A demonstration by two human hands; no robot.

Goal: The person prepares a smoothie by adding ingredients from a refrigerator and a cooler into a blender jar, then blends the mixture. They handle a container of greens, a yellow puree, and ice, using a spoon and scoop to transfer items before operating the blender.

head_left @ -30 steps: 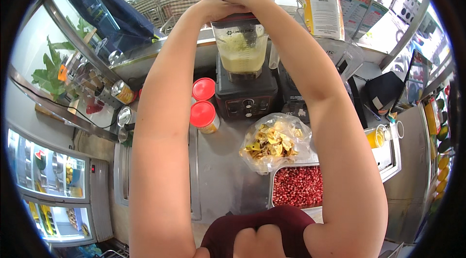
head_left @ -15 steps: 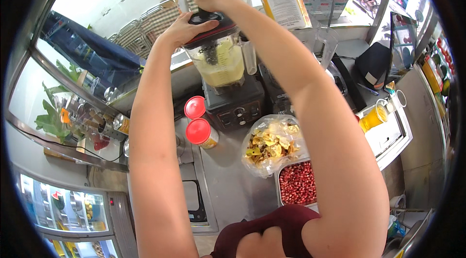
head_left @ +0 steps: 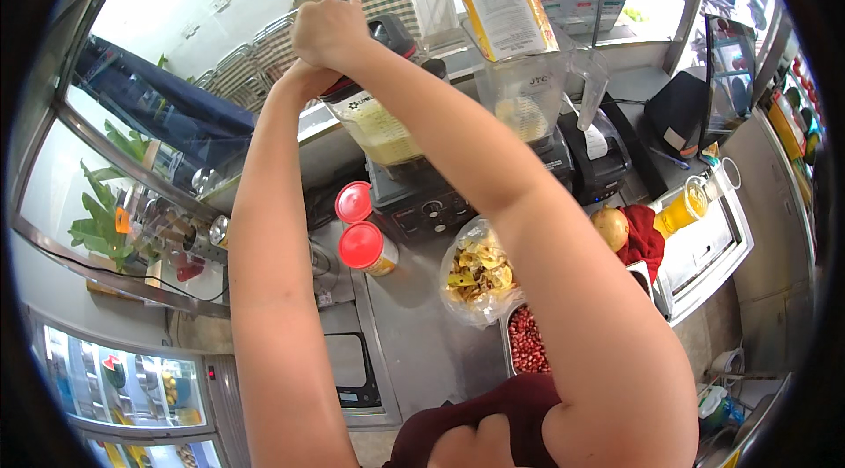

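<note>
A blender [head_left: 431,213] stands at the far side of the counter. Its clear jug [head_left: 380,135] holds a pale yellow-green mixture and wears a black lid [head_left: 389,31] with a red rim. Closed in a fist, my right hand [head_left: 331,33] is above the lid's left part, around the tamper, whose handle is hidden by the fist. Just below it, my left hand [head_left: 304,81] is at the lid's left edge, its fingers hidden behind my right hand and wrist. A second clear jug [head_left: 537,85] stands to the right, a large yellow-and-white can [head_left: 510,17] above it.
Two red-lidded tubs [head_left: 365,245] stand before the blender. Nearer lie a plastic bag of peels [head_left: 480,279] and a metal tray of pomegranate seeds [head_left: 528,340], partly behind my right arm. At right are a pomegranate [head_left: 610,228], a red cloth [head_left: 644,243] and a yellow drink [head_left: 682,208].
My right fist has moved left and down, now covering my left hand's fingers. The jug appears turned or tilted. My right arm has swung left, uncovering the second jug, the pomegranate and the cloth.
</note>
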